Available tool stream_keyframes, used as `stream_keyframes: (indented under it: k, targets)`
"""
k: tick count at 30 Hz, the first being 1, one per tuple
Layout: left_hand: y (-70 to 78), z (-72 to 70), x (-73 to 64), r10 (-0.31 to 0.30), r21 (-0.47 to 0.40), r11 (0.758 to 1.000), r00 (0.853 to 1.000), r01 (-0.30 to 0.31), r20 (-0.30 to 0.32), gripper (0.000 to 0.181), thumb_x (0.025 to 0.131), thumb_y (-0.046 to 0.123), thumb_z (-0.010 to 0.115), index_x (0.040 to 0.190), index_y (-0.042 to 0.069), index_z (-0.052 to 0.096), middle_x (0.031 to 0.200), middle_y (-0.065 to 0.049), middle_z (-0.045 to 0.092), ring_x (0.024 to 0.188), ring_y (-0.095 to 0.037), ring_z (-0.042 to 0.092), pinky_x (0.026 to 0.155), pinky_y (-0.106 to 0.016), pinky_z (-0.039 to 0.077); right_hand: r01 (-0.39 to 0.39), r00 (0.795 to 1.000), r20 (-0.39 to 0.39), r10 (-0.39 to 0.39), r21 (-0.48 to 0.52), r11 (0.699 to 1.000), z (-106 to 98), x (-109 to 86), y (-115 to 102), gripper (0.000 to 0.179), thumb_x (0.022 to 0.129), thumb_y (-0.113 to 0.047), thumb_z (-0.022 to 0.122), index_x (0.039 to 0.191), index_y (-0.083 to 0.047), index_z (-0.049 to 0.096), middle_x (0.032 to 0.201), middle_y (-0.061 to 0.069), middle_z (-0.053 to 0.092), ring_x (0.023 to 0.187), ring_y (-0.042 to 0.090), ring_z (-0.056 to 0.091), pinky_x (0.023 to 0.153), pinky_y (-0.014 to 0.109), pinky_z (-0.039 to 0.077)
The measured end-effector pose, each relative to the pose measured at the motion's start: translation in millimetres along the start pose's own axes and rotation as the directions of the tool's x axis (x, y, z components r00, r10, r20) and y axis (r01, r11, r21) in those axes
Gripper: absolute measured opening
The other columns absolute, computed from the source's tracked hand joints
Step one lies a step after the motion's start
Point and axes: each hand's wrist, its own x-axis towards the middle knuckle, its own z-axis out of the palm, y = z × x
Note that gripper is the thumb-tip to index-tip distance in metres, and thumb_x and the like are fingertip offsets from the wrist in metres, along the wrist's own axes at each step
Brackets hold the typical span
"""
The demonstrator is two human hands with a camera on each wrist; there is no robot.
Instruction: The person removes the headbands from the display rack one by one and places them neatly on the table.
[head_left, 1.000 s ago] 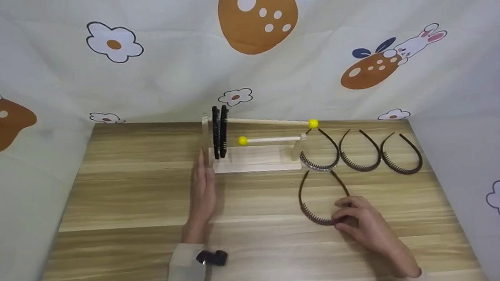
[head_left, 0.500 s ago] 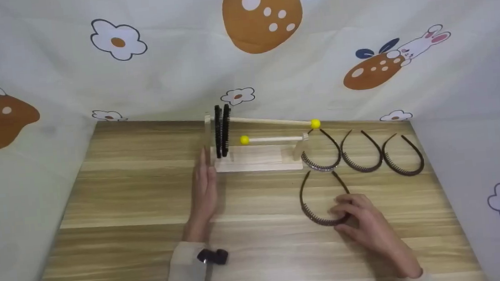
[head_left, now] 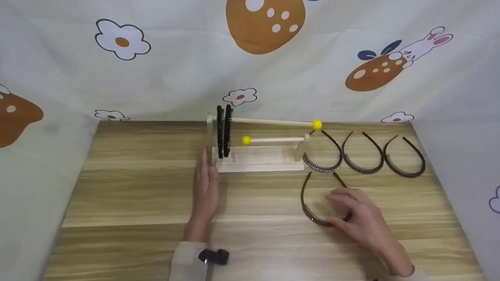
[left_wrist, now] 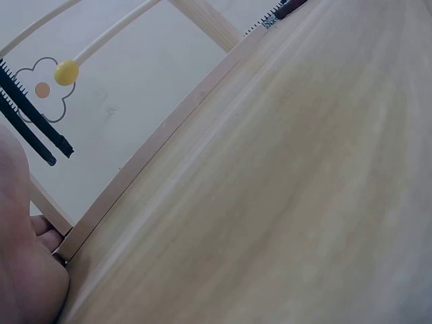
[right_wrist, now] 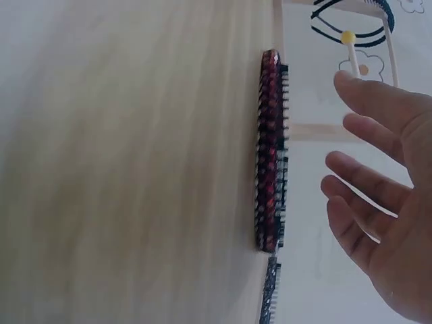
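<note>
My left hand (head_left: 206,190) lies along the left end of the wooden rack (head_left: 259,169), its fingers straight against that end. Two dark toothed headbands (head_left: 222,131) hang at the left on the rack's back rod. In front of the rack's right end, a dark headband (head_left: 306,206) lies on the table. Over that headband's right side is my right hand (head_left: 361,219), fingers spread and hiding part of the band. The right wrist view has the headband's red glittery band (right_wrist: 270,155), with the fingers (right_wrist: 368,179) apart from it.
Three more headbands lie in a row right of the rack: a glittery one (head_left: 324,168), a middle one (head_left: 365,169) and an outer one (head_left: 407,174). Yellow balls (head_left: 317,125) tip the rack's two rods. A printed cloth (head_left: 178,64) walls the table's back and sides.
My right hand has lifted slightly and its fingers have spread, coming away from the headband. That headband stays in about the same place. The left hand keeps its place at the rack.
</note>
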Motion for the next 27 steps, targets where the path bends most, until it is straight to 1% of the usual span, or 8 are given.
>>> stream_keyframes:
  k: [3, 5, 7, 10, 12, 15, 20, 27]
  targets:
    - [0.0, 0.1, -0.2, 0.006, 0.001, 1.0, 1.0, -0.006, -0.003, 0.068, 0.121, 0.054, 0.026, 0.18, 0.023, 0.014, 0.182, -0.017, 0.025, 0.166, -0.048, 0.022, 0.127, -0.083, 0.015, -0.029, 0.998, -0.049, 0.032, 0.048, 0.998, 1, 5.0, -8, 0.06, 0.073, -0.006, 0.104, 0.128, -0.012, 0.081, 0.129, 0.003, 0.077, 0.11, 0.024, 0.071, 0.097, 0.046, 0.063]
    - [0.3, 0.4, -0.2, 0.012, 0.003, 1.0, 1.0, -0.012, -0.007, 0.071, 0.12, 0.056, 0.025, 0.18, 0.02, 0.015, 0.182, -0.019, 0.025, 0.166, -0.048, 0.023, 0.127, -0.082, 0.016, -0.042, 0.995, -0.087, 0.052, 0.108, 0.993, 2, 8.1, -14, 0.059, 0.075, -0.004, 0.102, 0.129, -0.011, 0.08, 0.124, 0.005, 0.078, 0.092, 0.023, 0.07, 0.082, 0.039, 0.063]
    - [0.1, 0.6, -0.4, 0.019, 0.007, 1.0, 1.0, -0.019, -0.012, 0.073, 0.119, 0.058, 0.025, 0.18, 0.017, 0.016, 0.182, -0.021, 0.023, 0.166, -0.049, 0.021, 0.128, -0.082, 0.015, -0.03, 0.99, -0.13, 0.052, 0.168, 0.985, 4, 11.2, -19, 0.057, 0.076, -0.001, 0.101, 0.129, -0.009, 0.08, 0.118, 0.008, 0.079, 0.077, 0.02, 0.065, 0.068, 0.033, 0.06]
    - [-0.5, 0.7, -1.1, 0.023, 0.006, 1.0, 1.0, -0.023, -0.018, 0.074, 0.119, 0.058, 0.024, 0.179, 0.016, 0.016, 0.184, -0.021, 0.017, 0.167, -0.05, 0.019, 0.128, -0.082, 0.014, 0.008, 0.98, -0.198, 0.038, 0.224, 0.975, 8, 16.6, -27, 0.054, 0.077, 0.004, 0.098, 0.127, -0.006, 0.08, 0.111, 0.009, 0.08, 0.075, 0.014, 0.064, 0.058, 0.027, 0.054]
    - [-1.1, 0.6, -1.4, 0.025, 0.004, 1.0, 1.0, -0.025, -0.019, 0.072, 0.12, 0.056, 0.025, 0.179, 0.017, 0.016, 0.184, -0.02, 0.016, 0.167, -0.049, 0.019, 0.128, -0.082, 0.014, 0.032, 0.969, -0.245, 0.027, 0.235, 0.972, 13, 20.3, -33, 0.052, 0.077, 0.006, 0.097, 0.125, -0.005, 0.08, 0.109, 0.008, 0.081, 0.083, 0.01, 0.066, 0.061, 0.022, 0.054]
    - [-1.2, 0.7, -1.9, 0.019, 0.003, 1.0, 1.0, -0.019, -0.018, 0.071, 0.12, 0.055, 0.025, 0.18, 0.018, 0.017, 0.184, -0.019, 0.018, 0.166, -0.049, 0.022, 0.127, -0.082, 0.017, 0.049, 0.953, -0.3, 0.032, 0.259, 0.965, 19, 25.5, -41, 0.048, 0.078, 0.008, 0.096, 0.122, -0.005, 0.081, 0.106, 0.008, 0.083, 0.092, 0.012, 0.07, 0.064, 0.019, 0.054]
    - [-0.7, 1.1, -2.8, 0.005, -0.002, 1.0, 1.0, -0.005, -0.016, 0.072, 0.12, 0.056, 0.026, 0.179, 0.017, 0.017, 0.183, -0.02, 0.019, 0.165, -0.05, 0.023, 0.126, -0.083, 0.017, 0.075, 0.939, -0.342, 0.044, 0.327, 0.942, 26, 34.0, -52, 0.043, 0.08, 0.01, 0.094, 0.119, -0.002, 0.081, 0.101, 0.01, 0.083, 0.089, 0.015, 0.071, 0.062, 0.02, 0.054]
    - [-1.2, 1.2, -1.7, 0.007, 0.007, 1.0, 1.0, -0.007, -0.014, 0.074, 0.119, 0.059, 0.026, 0.179, 0.017, 0.016, 0.183, -0.021, 0.02, 0.164, -0.052, 0.025, 0.124, -0.086, 0.017, 0.133, 0.916, -0.399, 0.042, 0.4, 0.907, 30, 48.3, -62, 0.038, 0.08, 0.016, 0.09, 0.115, 0.004, 0.08, 0.097, 0.017, 0.08, 0.089, 0.014, 0.072, 0.062, 0.017, 0.052]
